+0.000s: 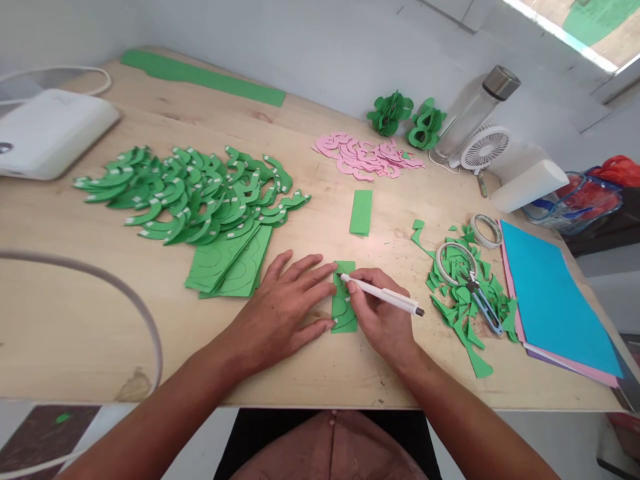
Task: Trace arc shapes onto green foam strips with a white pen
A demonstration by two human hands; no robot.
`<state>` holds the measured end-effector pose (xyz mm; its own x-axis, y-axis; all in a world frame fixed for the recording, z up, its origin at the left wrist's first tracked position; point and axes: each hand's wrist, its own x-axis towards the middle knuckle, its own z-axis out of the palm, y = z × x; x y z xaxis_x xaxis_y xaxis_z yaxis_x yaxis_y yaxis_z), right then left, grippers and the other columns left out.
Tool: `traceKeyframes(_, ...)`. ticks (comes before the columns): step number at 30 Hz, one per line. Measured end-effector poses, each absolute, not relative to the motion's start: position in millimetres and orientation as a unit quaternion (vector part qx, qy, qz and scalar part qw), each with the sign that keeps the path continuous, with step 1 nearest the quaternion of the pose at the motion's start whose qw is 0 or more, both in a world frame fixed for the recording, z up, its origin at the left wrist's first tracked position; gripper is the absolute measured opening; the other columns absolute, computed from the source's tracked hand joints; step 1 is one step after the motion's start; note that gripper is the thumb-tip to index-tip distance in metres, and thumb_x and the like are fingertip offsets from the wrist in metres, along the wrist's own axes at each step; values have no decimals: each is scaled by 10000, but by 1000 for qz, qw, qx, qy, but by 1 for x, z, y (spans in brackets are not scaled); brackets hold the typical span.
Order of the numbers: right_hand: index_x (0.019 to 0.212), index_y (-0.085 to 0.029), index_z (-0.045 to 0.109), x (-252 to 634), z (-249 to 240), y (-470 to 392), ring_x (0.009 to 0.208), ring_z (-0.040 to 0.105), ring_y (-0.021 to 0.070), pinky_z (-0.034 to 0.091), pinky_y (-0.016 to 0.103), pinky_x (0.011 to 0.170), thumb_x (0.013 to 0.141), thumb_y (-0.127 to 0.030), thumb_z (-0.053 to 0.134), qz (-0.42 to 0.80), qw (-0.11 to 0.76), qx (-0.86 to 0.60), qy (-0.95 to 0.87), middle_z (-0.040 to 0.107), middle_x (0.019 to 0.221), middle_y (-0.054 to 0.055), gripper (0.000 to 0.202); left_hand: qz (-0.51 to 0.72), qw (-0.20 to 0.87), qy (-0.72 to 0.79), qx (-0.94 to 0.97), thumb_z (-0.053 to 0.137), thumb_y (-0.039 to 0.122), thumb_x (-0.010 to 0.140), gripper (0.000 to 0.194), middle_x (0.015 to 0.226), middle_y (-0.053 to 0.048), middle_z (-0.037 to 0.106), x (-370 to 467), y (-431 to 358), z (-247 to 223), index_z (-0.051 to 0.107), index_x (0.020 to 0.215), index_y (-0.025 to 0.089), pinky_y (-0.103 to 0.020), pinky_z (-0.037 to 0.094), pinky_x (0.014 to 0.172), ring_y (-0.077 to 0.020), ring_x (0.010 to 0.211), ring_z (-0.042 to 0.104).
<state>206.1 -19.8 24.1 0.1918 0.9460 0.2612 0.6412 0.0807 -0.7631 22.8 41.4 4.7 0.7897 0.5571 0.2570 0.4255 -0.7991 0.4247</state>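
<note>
A small green paper strip with curved pen lines lies on the wooden table. My left hand rests flat with fingers spread, its fingertips on the strip's left edge. In my right hand is a white pen, its tip at the upper part of the strip. Beyond my hands lies a folded green paper piece. Left of my left hand are green sheets with drawn curves, partly under a heap of curved green cutouts bearing small white tabs.
Pink cutouts, green paper shapes, a bottle and a small fan stand or lie at the back. Scissors, tape rolls and green scraps are right, beside blue paper. A white device sits left.
</note>
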Motion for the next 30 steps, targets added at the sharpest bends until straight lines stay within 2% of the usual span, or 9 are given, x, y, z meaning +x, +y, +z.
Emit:
traceKeyframes(17, 892, -208, 652, 205, 26, -20, 636, 612, 139, 470, 261, 584, 917, -227, 540, 153, 401, -641, -636, 707, 768, 16, 116, 188, 170, 263, 931, 574, 307, 904, 339, 1453, -67, 535, 22, 41, 3, 557, 1236, 237, -609, 224, 1151, -322, 1381, 415)
traceKeyframes(30, 881, -209, 646, 206, 25, -23, 700, 646, 162, 502, 292, 658, 929, -229, 524, 117, 391, -637, -655, 714, 782, 28, 133, 190, 172, 263, 930, 573, 318, 905, 341, 1449, -67, 539, 23, 40, 4, 557, 1236, 239, -604, 221, 1153, -321, 1380, 418)
